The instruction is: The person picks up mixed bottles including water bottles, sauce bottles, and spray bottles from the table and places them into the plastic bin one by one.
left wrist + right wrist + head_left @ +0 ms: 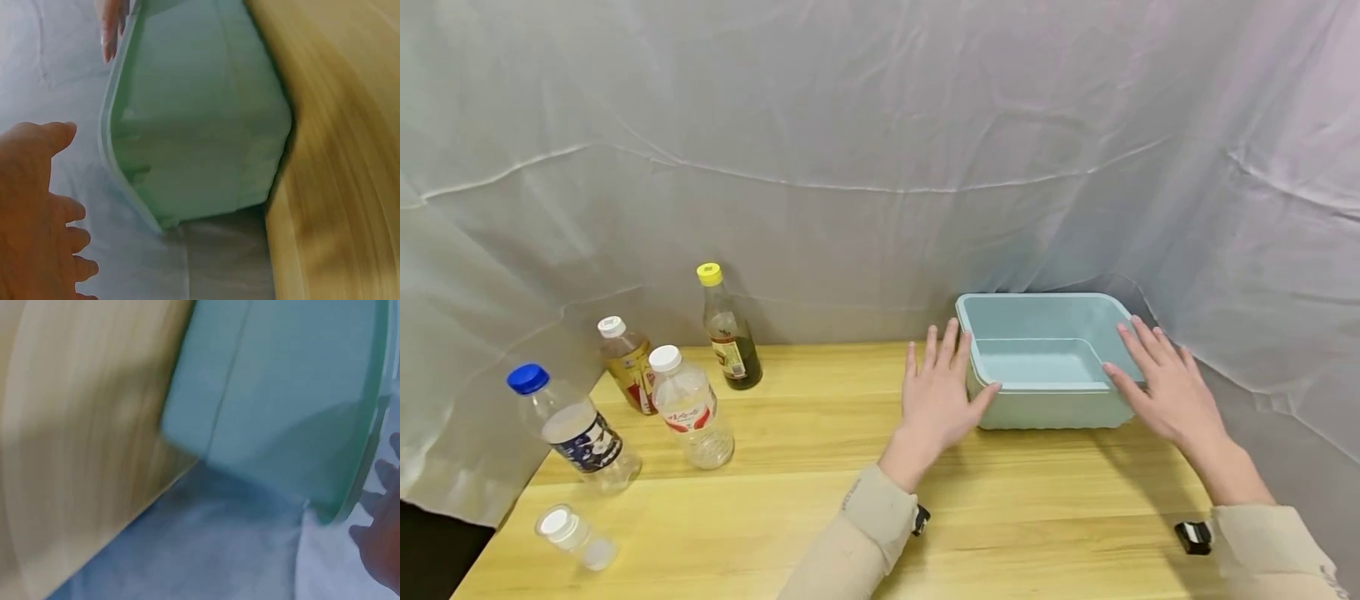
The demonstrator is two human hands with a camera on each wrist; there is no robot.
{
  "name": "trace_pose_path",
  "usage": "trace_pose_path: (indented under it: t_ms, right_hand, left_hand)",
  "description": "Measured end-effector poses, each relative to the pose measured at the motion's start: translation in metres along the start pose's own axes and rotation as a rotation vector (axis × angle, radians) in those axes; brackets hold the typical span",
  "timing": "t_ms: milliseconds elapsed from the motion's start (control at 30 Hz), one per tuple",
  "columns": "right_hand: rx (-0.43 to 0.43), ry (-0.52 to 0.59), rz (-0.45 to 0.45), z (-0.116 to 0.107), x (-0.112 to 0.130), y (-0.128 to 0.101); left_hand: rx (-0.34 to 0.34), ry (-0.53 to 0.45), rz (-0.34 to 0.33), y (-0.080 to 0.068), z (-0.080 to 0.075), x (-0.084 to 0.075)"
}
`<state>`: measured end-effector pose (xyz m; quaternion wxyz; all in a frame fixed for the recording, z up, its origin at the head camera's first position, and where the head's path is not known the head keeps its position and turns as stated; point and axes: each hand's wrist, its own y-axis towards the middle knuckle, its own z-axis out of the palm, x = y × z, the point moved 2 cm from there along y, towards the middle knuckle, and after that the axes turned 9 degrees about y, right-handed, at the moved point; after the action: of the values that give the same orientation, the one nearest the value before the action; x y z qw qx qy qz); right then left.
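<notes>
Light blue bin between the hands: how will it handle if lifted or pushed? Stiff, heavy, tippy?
The bin looks like moulded plastic with a rolled rim, so probably stiff. It appears empty, so likely light for its size. Wide and low on the table, it should slide rather than tip. Left hand and right hand flank it with straight fingers; smooth walls may be slippery.

The head view looks down across the table [820, 433]; both wrist views closely share the basin [1045, 367].

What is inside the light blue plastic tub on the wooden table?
The light blue tub looks empty: its bare floor and inner walls show. The near inner wall is hidden by its rim, and both hands cover parts of its sides.
</notes>
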<state>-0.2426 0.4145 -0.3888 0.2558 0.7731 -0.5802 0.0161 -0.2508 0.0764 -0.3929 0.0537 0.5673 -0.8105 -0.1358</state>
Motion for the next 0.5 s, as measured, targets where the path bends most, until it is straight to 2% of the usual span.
trace_pose_path:
  t_ms: [233,500]
  right_hand:
    - [0.015,-0.009,-0.007,-0.009,-0.038,-0.008]
    - [0.042,-0.006,-0.007,-0.011,-0.057,-0.012]
  left_hand:
    - [-0.003,0.053,0.042,0.013,0.008,-0.015]
    - [0.032,0.094,0.058,0.027,0.017,-0.021]
